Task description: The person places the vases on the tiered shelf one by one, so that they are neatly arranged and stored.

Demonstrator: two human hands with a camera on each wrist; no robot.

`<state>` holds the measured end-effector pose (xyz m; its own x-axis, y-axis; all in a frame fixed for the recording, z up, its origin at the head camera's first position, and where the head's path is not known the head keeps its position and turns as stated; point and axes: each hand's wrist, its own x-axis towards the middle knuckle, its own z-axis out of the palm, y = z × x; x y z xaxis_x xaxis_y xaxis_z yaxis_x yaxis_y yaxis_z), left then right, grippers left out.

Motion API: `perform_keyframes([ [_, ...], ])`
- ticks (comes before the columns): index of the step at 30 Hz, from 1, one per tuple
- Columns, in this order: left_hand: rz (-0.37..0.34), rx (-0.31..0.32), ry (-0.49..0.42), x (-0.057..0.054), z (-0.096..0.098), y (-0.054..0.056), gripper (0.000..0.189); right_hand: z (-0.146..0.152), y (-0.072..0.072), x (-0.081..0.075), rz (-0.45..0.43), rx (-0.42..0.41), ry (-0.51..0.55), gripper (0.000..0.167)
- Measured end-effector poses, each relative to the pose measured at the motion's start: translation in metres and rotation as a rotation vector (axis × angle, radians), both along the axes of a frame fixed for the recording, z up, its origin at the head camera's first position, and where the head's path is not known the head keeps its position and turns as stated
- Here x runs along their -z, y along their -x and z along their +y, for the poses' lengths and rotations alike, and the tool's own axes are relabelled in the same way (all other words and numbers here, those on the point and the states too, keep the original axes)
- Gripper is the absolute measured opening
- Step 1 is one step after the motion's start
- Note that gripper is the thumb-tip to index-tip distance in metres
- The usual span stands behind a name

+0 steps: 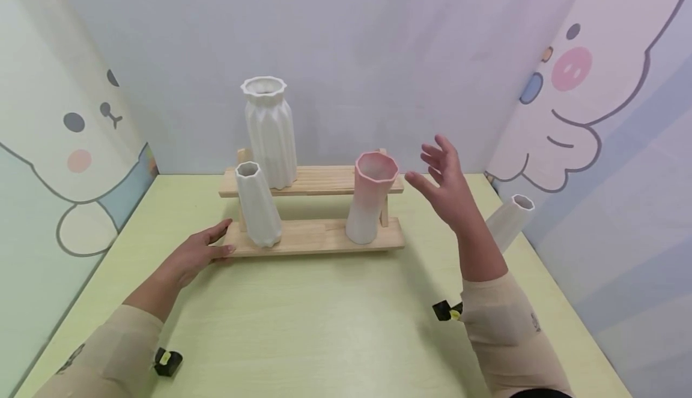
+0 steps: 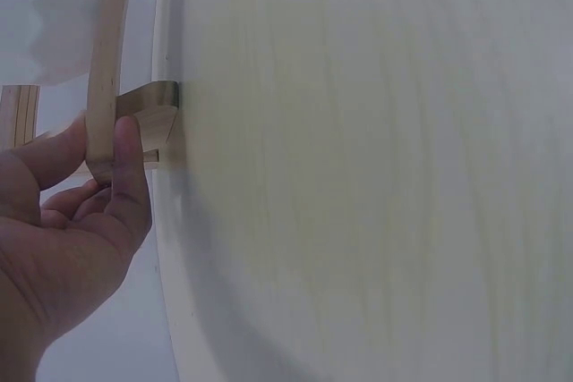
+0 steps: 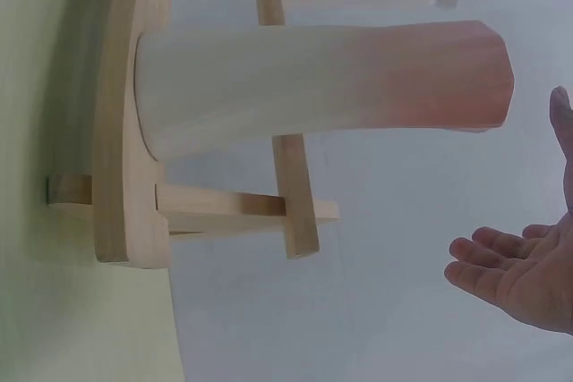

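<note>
My left hand (image 1: 197, 255) pinches the left end of the lower board of a two-tier wooden shelf (image 1: 313, 239); the left wrist view shows the thumb and fingers on opposite faces of that board (image 2: 106, 69). On the lower tier stand a slim white vase (image 1: 261, 215) at the left and a pink-and-white vase (image 1: 367, 206) at the right. A larger ribbed white vase (image 1: 273, 140) is on the upper tier, left side. With fingers spread and holding nothing, my right hand (image 1: 449, 188) is raised just right of the pink-and-white vase, apart from it.
Partly hidden behind the right forearm, another white vase (image 1: 510, 221) stands on the light green table (image 1: 303, 326). Pale walls with cartoon animals (image 1: 573, 86) enclose the table at the back and both sides.
</note>
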<state>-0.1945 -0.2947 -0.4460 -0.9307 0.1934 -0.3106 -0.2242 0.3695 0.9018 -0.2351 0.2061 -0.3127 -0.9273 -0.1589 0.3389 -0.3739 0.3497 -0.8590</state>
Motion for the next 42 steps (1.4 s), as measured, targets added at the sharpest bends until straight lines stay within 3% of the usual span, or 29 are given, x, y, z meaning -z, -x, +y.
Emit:
perform_keyframes([
  [12, -0.017, -0.009, 0.008, 0.000, 0.001, 0.001, 0.087, 0.026, -0.025, 0.016, -0.011, 0.047, -0.034, 0.089],
  [22, -0.029, -0.003, -0.027, -0.004, 0.004, -0.002, 0.087, 0.059, -0.046, 0.004, 0.049, 0.102, -0.028, 0.084],
  [27, -0.027, -0.002, -0.025, -0.006, 0.005, -0.002, 0.086, 0.084, -0.054, -0.002, 0.137, 0.199, 0.144, 0.078],
  [30, -0.029, 0.003, -0.029, -0.006, 0.005, -0.003, 0.087, 0.103, -0.055, -0.001, 0.186, 0.272, 0.288, 0.076],
  [33, -0.031, 0.004, -0.027, -0.006, 0.005, -0.003, 0.087, 0.123, -0.053, 0.004, 0.181, 0.358, 0.329, 0.076],
  [37, -0.030, -0.002, -0.007, -0.007, 0.004, -0.002, 0.086, 0.142, -0.047, 0.015, 0.099, 0.426, 0.290, 0.078],
  [42, -0.032, 0.002, 0.016, -0.006, 0.005, -0.001, 0.087, 0.154, -0.036, 0.034, 0.015, 0.392, 0.227, 0.080],
])
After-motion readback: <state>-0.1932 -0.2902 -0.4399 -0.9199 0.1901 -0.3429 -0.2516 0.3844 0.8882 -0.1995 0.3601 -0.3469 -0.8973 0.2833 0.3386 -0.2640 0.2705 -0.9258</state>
